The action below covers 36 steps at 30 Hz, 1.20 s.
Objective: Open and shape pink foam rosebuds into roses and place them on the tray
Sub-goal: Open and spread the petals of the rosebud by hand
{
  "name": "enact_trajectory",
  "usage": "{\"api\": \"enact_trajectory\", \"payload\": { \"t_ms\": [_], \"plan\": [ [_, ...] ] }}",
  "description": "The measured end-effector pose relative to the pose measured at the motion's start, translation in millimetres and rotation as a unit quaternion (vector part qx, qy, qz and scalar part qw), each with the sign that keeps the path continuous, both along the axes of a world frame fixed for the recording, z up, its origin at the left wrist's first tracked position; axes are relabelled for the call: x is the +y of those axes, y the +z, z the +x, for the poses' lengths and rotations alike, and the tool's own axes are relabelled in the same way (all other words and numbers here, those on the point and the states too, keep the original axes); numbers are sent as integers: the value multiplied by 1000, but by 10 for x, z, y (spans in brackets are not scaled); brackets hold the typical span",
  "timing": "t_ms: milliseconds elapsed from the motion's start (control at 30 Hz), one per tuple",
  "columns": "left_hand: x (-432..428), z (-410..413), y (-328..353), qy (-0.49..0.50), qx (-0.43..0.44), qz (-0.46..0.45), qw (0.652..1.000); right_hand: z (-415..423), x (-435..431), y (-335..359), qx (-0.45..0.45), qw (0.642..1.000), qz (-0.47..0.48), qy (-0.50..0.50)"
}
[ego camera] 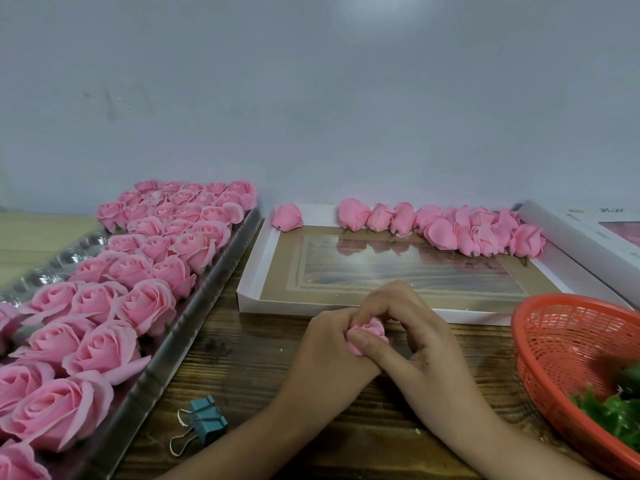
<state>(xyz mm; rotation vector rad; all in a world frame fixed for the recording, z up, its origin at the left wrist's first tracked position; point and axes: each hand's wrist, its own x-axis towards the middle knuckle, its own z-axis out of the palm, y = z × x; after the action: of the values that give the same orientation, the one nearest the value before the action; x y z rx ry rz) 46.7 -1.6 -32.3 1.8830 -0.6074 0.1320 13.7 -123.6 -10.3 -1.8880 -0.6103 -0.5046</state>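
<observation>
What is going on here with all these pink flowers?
A person grips one rosebud between the left hand and the right hand, above the table. Opened roses sit in the tray on the left. Closed buds lie in a row on the white box behind the hands. A red basket stands on the right.

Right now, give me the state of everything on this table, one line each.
Held rosebud: partly opened, between both hands.
Left hand: pinches the rosebud.
Right hand: pinches the rosebud.
Roses on tray: opened, in rows.
Rosebuds on box lid: closed, lying along far edge.
Binder clip: shut, clamping nothing.
Basket: upright, green leaves inside.
</observation>
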Motion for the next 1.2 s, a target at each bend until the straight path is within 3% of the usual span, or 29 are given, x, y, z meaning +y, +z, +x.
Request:
{"api": "enact_trajectory", "payload": {
  "t_ms": [167,367,500,700,900,1200],
  "plan": [
    [27,-5,-1,-22,-13,-11,1000,-3,1,9,-5,1000,6,4],
    [-6,0,-7,19,-31,-16,999,-28,10,7,13,999,5,-30],
    [6,13,-17,30,-53,36,998,-10,17,-6,8,1000,-1,-27],
    [0,-9,30,4,-2,21,1000,4,0,-1,1,1000,-4,-14],
    [29,-26,38,-26,-16,0,1000,7,-7,4,2,1000,14,4],
    [-12,9,-14,33,-51,31,998,-3,14,-4,13,999,-2,-32]
  ]
}}
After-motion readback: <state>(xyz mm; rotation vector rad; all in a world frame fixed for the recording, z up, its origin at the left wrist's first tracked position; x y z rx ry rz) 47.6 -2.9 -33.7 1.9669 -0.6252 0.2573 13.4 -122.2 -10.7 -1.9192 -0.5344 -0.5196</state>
